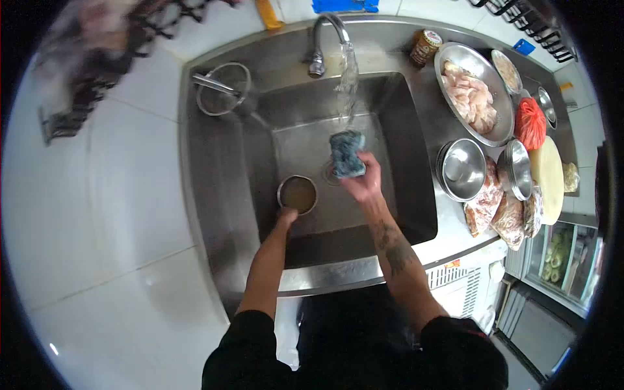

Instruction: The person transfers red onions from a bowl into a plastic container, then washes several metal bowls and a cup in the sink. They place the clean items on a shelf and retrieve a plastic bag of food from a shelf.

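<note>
In the head view my right hand (365,181) grips a blue-grey scrubbing sponge (348,153) over the steel sink (299,133), close to the running water (348,84). That stream falls from a curved chrome faucet (331,21) at the back of the sink. Lower left in the basin, my left hand (288,215) is closed on the near rim of a small round metal bowl (299,195), whose inside looks brownish. The drain (331,174) shows partly behind the sponge and my right hand.
A round strainer (224,89) lies on the sink's left ledge. On the right counter stand a brown jar (426,48), a large bowl of raw meat (478,104), stacked metal bowls (463,170), wrapped packages (484,205), a red plastic bag (531,123) and a round board (549,179).
</note>
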Motion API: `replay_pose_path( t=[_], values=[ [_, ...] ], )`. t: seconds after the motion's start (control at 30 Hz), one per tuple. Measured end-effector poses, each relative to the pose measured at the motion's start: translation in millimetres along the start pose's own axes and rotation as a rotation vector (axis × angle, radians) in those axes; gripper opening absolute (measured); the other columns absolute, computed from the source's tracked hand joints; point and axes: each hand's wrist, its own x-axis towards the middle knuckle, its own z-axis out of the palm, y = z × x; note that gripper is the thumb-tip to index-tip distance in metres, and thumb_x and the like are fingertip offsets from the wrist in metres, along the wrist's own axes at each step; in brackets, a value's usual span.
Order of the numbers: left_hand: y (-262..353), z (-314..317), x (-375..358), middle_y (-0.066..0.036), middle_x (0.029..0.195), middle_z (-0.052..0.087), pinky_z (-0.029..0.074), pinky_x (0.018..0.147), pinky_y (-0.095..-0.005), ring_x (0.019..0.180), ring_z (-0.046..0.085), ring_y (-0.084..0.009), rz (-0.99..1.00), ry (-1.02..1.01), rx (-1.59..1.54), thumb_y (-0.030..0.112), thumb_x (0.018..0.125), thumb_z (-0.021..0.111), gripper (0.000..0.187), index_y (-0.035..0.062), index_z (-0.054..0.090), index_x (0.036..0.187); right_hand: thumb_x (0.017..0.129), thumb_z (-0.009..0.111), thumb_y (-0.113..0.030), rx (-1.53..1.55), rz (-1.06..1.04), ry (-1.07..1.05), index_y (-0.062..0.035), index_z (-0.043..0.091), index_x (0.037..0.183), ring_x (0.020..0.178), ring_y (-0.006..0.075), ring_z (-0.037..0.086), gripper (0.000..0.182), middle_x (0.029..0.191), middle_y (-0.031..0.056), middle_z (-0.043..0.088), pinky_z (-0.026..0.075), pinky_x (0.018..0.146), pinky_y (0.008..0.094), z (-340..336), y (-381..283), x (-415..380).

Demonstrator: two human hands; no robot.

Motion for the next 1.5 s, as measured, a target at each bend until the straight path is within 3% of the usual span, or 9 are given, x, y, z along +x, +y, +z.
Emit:
replay_pose_path(
  t=[0.2,0.53,0.83,0.97,1.1,1.23,1.33,1.4,1.5],
  values=[
    [37,31,6,-0.021,0.13,0.054,0.046,0.091,-0.0454,0.118,0.054,-0.0366,0.005,0.257,-0.602,0.016,0.088,0.053,0.032,-0.0052,0.063,0.109,0.074,0.055,-0.018,0.028,-0.034,0.058,-0.0182,0.046,0.133,0.11,0.0394,0.055,0.059,0.131,0.0197,0.048,0.05,0.081,0.0517,-23,-46,-77],
    [84,-63,-96,-0.015,0.127,0.056,0.025,0.106,-0.0658,0.125,0.043,-0.0419,1.613,0.93,0.067,-0.005,0.073,0.055,0.015,-0.0017,0.044,0.063,0.076,0.051,-0.015,0.034,-0.125,0.152,-0.0125,0.044,0.129,0.105,0.0362,0.058,0.053,0.125,0.0168,0.052,0.049,0.083,0.0491,-62,-66,-95],
    [87,-136,-158,-0.019,0.118,0.06,0.026,0.106,-0.0636,0.119,0.042,-0.0373,1.618,1.519,0.056,0.015,0.09,0.046,0.033,0.0035,0.035,0.061,0.093,0.043,-0.042,0.103,-0.07,0.03,-0.0127,0.052,0.124,0.102,0.0351,0.06,0.043,0.118,0.0145,0.058,0.049,0.076,0.0548,-23,-89,-28],
    [120,-109,-101,-0.013,0.12,0.061,0.039,0.099,-0.0424,0.119,0.051,-0.0305,1.299,1.307,-0.311,0.006,0.088,0.044,0.022,-0.0028,0.063,0.083,0.095,0.041,-0.052,-0.028,0.081,-0.067,-0.0124,0.051,0.126,0.093,0.0284,0.063,0.051,0.118,0.0139,0.06,0.05,0.07,0.0453,-25,-84,54],
    [171,-69,23,-0.007,0.098,0.063,0.047,0.077,-0.0318,0.089,0.06,-0.0188,0.359,0.206,-1.301,0.001,0.085,0.055,0.024,0.0001,0.06,0.109,0.092,0.048,-0.034,-0.385,-0.178,0.19,-0.007,0.059,0.115,0.083,0.0291,0.066,0.037,0.101,0.0187,0.065,0.051,0.066,0.0434,-37,-34,139],
    [223,-72,3,-0.009,0.097,0.06,0.048,0.071,-0.0363,0.087,0.059,-0.0224,0.485,-0.352,-1.488,0.002,0.086,0.055,0.022,0.0027,0.057,0.108,0.083,0.051,-0.017,-1.37,-0.438,0.812,-0.0004,0.063,0.108,0.081,0.0336,0.067,0.032,0.088,0.0276,0.064,0.052,0.069,0.0426,-43,-50,136],
    [252,-81,0,-0.007,0.086,0.063,0.048,0.069,-0.0348,0.081,0.06,-0.019,0.787,-0.016,-1.025,0.002,0.087,0.05,0.011,0.0034,0.061,0.09,0.082,0.055,-0.021,-1.985,-0.277,0.386,0.0041,0.062,0.106,0.088,0.0366,0.066,0.036,0.083,0.0333,0.061,0.052,0.078,0.0381,-70,-54,133],
    [272,-99,-17,-0.006,0.082,0.065,0.049,0.067,-0.0341,0.075,0.061,-0.0165,1.032,0.22,-0.639,-0.001,0.083,0.047,0.016,0.002,0.06,0.075,0.082,0.062,-0.034,-1.678,-0.004,-0.078,0.0053,0.066,0.094,0.093,0.0357,0.065,0.041,0.089,0.024,0.068,0.05,0.079,0.0401,-78,-56,118],
    [286,-111,-9,-0.01,0.076,0.064,0.047,0.066,-0.0325,0.071,0.057,-0.0172,1.497,0.262,-0.16,-0.002,0.075,0.051,0.013,-0.0007,0.063,0.08,0.081,0.063,-0.035,-2.345,-0.715,-0.016,0.0032,0.062,0.107,0.099,0.0333,0.062,0.046,0.099,0.0227,0.066,0.046,0.088,0.0409,-128,-27,84]
  ],
)
